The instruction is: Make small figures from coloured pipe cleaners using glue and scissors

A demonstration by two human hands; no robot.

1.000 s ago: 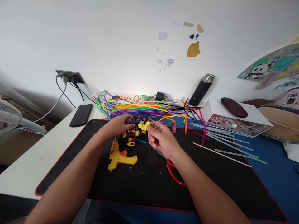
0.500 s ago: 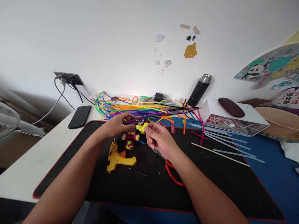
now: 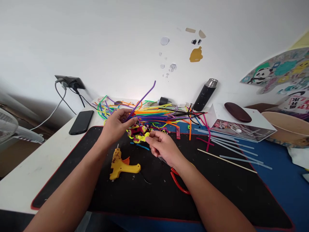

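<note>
A long purple pipe cleaner (image 3: 146,94) slants up from between the thumb and fingers of my left hand (image 3: 118,125), which is closed on it. Just under that thumb is a small pipe-cleaner figure (image 3: 135,131) in magenta, black and yellow, tilted and partly covered; whether the fingers also grip it I cannot tell. My right hand (image 3: 164,146) pinches a coiled yellow pipe-cleaner piece (image 3: 144,138), close against the figure. A yellow glue gun (image 3: 118,166) lies on the black mat below my left hand. Red-handled scissors (image 3: 179,185) are partly hidden under my right forearm.
A heap of coloured pipe cleaners (image 3: 154,114) runs along the wall. To the right are clear glue sticks (image 3: 236,148), a wooden stick (image 3: 227,161), a white box (image 3: 243,120) and a black flask (image 3: 205,95). A phone (image 3: 81,122) lies at the left.
The purple pipe cleaner has swung from lying low to pointing up. The figure has shifted upward and tilted beneath my left hand. My right hand has moved slightly left and down with the yellow piece.
</note>
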